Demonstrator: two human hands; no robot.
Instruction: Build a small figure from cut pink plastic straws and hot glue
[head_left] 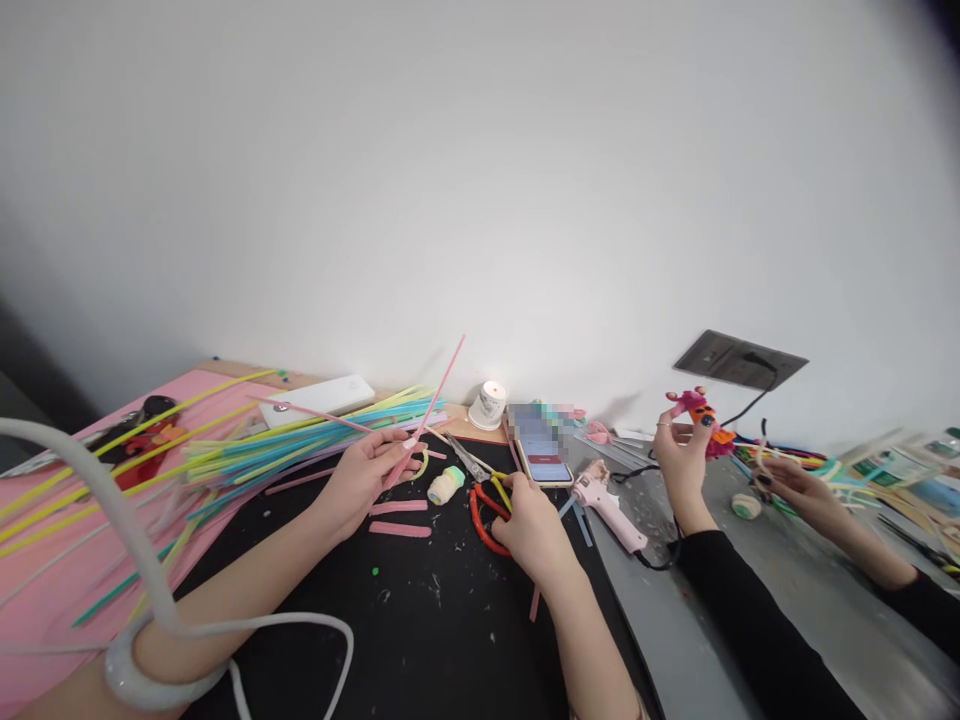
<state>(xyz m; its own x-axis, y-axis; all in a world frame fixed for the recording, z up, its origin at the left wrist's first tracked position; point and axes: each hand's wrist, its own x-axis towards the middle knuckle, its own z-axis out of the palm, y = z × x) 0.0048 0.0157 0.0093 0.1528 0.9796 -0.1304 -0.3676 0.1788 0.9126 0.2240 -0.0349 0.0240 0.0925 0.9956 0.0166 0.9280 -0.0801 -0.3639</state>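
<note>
My left hand [369, 472] is closed on a long pink straw [433, 400] that slants up to the right over the black mat [420, 620]. My right hand [529, 522] rests on the red-handled scissors [480, 490], its fingers curled at the handles. Short pink straw pieces [399, 518] lie between the two hands. A small yellow-and-green roll [445, 486] sits just left of the scissors. A big fan of coloured straws [285, 445] spreads out behind my left hand.
A phone [541, 448], a lit candle in a white cup [489, 404] and a pink glue gun [606, 502] lie near the wall. At the right, another person in black sleeves [750, 610] holds a pink-and-orange craft figure [697, 410]. A white cable [135, 540] loops round my left forearm.
</note>
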